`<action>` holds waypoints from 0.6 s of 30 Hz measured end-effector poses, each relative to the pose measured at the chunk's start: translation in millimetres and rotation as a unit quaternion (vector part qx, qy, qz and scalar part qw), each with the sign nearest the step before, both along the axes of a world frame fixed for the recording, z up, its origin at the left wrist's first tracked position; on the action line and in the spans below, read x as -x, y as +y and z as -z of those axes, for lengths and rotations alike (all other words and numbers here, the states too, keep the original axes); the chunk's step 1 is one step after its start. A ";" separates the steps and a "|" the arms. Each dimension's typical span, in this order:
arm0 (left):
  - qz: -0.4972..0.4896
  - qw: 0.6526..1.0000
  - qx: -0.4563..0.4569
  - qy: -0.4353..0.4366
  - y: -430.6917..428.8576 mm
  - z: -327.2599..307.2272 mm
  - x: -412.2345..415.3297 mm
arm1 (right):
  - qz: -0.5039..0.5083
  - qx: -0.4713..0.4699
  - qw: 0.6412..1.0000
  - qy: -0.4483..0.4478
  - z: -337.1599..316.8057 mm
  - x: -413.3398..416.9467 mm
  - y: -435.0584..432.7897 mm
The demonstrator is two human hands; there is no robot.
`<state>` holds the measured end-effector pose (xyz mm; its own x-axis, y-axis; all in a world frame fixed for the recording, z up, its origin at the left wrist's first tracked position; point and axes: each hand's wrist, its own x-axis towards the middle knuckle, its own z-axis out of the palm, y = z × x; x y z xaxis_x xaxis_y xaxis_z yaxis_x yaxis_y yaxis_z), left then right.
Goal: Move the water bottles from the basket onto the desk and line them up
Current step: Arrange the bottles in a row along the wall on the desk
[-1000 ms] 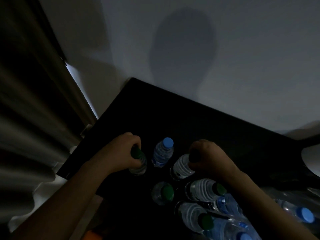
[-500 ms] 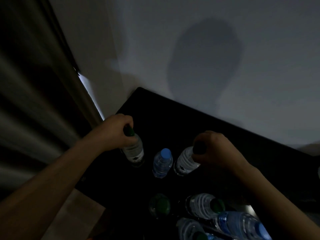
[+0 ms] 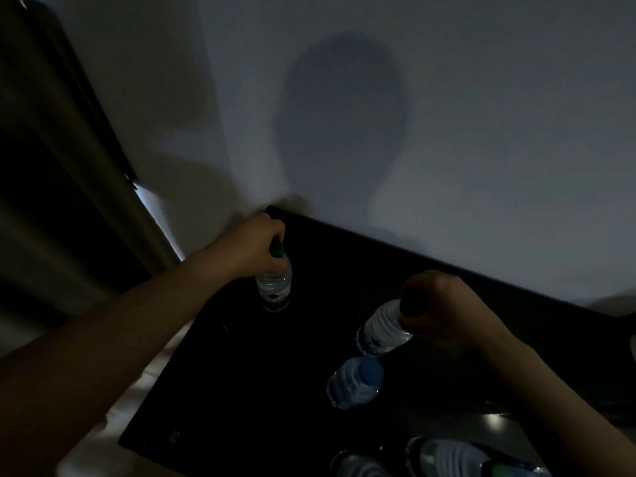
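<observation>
Fingers (image 3: 272, 232) curled round their necks, our left hand (image 3: 251, 249) holds the green-capped bottle (image 3: 275, 287), right hand (image 3: 444, 308) the second bottle (image 3: 382, 330) at its four o'clock; we should seat both flat.

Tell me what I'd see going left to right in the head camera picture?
Curtain → green-capped bottle gripped by the left hand → blue-capped bottle → right hand gripping a dark-capped bottle.
</observation>
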<state>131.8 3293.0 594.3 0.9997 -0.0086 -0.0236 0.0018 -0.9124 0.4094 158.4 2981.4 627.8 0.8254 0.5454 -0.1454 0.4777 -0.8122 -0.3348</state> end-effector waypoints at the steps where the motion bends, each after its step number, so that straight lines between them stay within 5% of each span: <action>1: 0.001 1.000 -0.002 0.001 4.6 -0.6 -10.7 | 0.002 0.002 1.000 -0.006 -0.2 -3.2 4.2; 18: 0.030 0.999 -0.005 0.021 49.0 4.1 -165.6 | 0.055 0.005 0.998 0.009 0.9 -56.4 49.2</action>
<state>297.5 3342.0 590.2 0.9955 -0.0690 -0.0651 -0.0373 -0.9156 0.4003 214.9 3030.6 626.9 0.8778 0.4494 -0.1661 0.3787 -0.8632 -0.3338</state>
